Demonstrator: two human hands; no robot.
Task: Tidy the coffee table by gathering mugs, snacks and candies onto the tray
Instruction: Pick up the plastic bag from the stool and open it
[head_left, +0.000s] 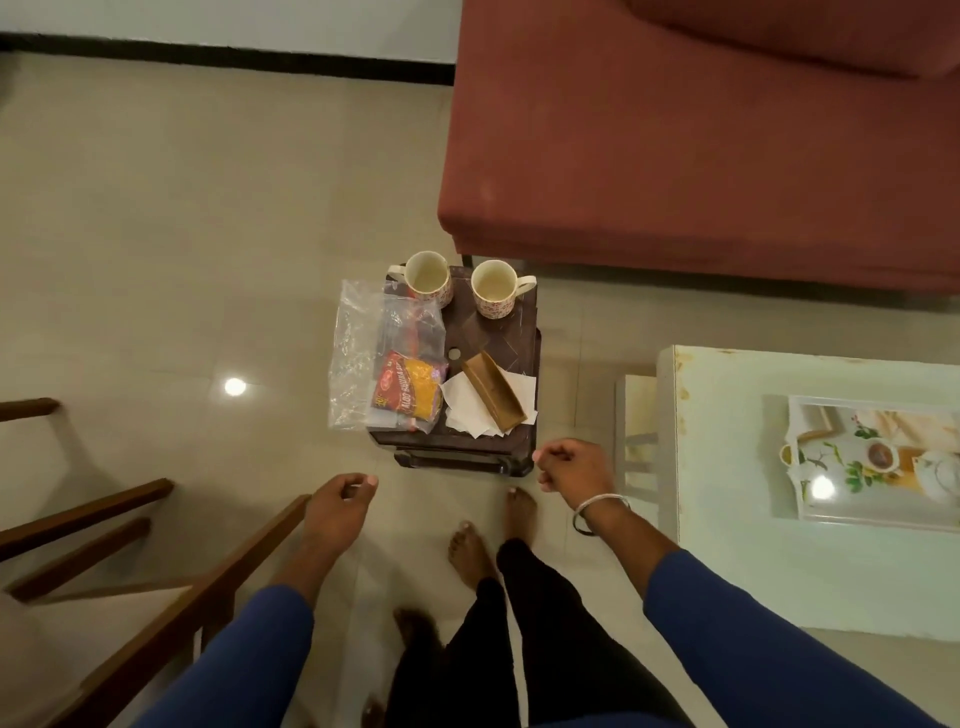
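Note:
A small dark brown table (511, 332) stands on the floor ahead of me. Two patterned mugs stand at its far edge: the left mug (427, 277) and the right mug (493, 293). A red and yellow snack packet (410, 389) lies on clear plastic bags (358, 353) at the table's left side. A brown holder (493, 389) rests on white napkins (465, 405). The printed white tray (878, 512) sits on a pale table (727, 467) to the right. My left hand (340, 501) and my right hand (574, 467) hang loosely curled and hold nothing, just short of the small table.
A red-brown sofa (701, 140) stands behind the small table. Wooden chair arms (171, 597) are at my lower left. My bare feet (488, 535) stand on the glossy beige tile floor (182, 234).

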